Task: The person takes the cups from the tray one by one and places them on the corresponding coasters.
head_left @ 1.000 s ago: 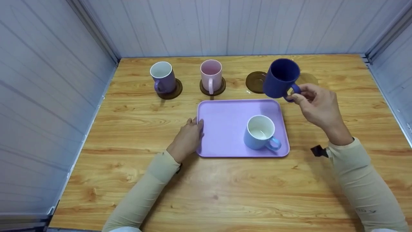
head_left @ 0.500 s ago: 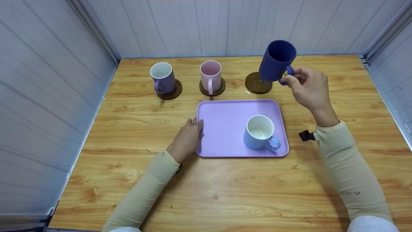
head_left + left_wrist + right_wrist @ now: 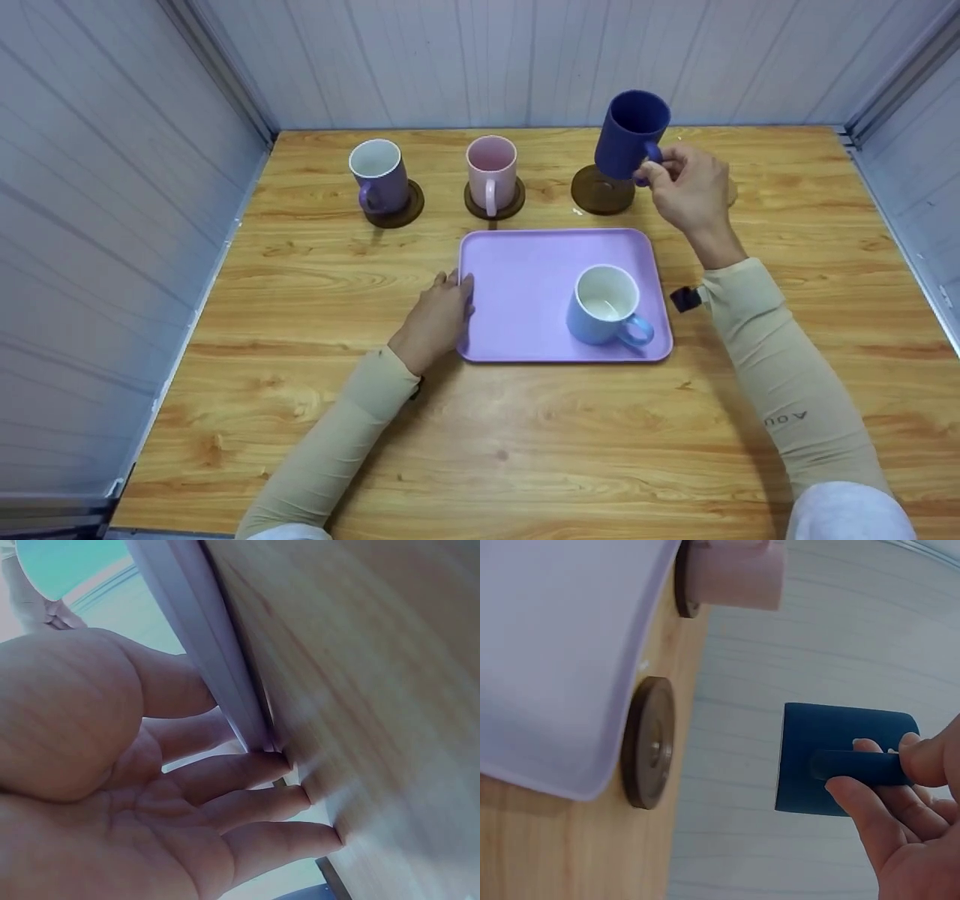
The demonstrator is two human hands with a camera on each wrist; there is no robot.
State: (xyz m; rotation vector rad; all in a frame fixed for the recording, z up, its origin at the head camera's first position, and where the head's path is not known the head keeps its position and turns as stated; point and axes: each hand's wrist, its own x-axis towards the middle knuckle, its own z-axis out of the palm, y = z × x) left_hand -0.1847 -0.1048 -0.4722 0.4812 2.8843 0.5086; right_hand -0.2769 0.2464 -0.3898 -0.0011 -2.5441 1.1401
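Observation:
My right hand (image 3: 691, 187) pinches the handle of a dark blue mug (image 3: 632, 135), held raised with its mouth up and slightly tilted. The right wrist view shows thumb and fingers closed on that handle, with the blue mug (image 3: 832, 727) apart from a brown round coaster (image 3: 651, 742). In the head view, the mug hangs just above and behind this coaster (image 3: 600, 196). At the left edge of a lilac tray (image 3: 517, 300) rests my left hand (image 3: 435, 321). Its thumb lies over the rim (image 3: 191, 622), while fairly straight fingers touch the wooden table. A light blue mug (image 3: 600, 315) stands on the tray's right half.
Along the back, a purple mug (image 3: 384, 184) and a pink mug (image 3: 493, 176) each stand on a brown coaster. A pale coaster (image 3: 732, 192) is partly hidden behind my right hand. Panel walls (image 3: 420, 60) border the wooden table (image 3: 510, 442).
My right hand has carried the dark blue mug up, back and to the left, to over the coaster's rear edge. The left hand and tray have stayed in place.

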